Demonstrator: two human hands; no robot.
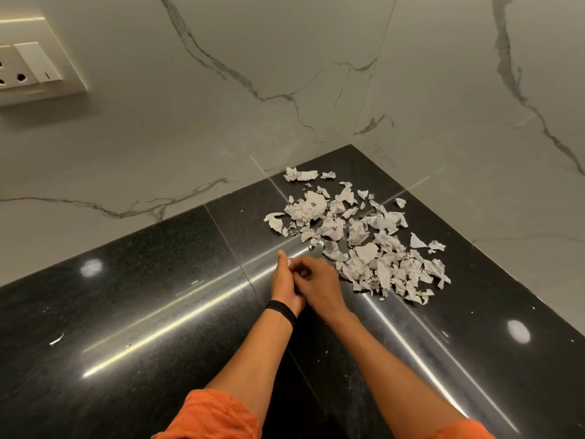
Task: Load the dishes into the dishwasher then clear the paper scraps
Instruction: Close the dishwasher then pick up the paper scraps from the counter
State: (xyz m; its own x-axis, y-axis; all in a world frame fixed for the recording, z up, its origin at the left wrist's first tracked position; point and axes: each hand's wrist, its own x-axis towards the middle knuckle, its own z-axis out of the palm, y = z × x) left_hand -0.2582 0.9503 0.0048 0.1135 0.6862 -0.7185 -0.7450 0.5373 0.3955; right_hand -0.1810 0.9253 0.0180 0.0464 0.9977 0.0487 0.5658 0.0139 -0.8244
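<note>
Nearest, over the black bench (158,312), the left grip (285,282) is held edge-on with its fingers fairly straight. The right grip (321,285) is curled into its palm, and whether a scrap is pinched cannot be told. Just beyond, toward the far right corner, the paper scraps (364,242) are heaped. They are judged light, crumpled and easily scattered, and best gathered from the edges inward.

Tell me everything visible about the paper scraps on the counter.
The paper scraps are many torn, crumpled whitish pieces, loosely heaped on the glossy black counter in its corner, close to both marble-look walls. A few strays lie apart around the edges. The left hand and right hand meet at the heap's near-left edge; a small white bit shows by the left fingertips.
</note>
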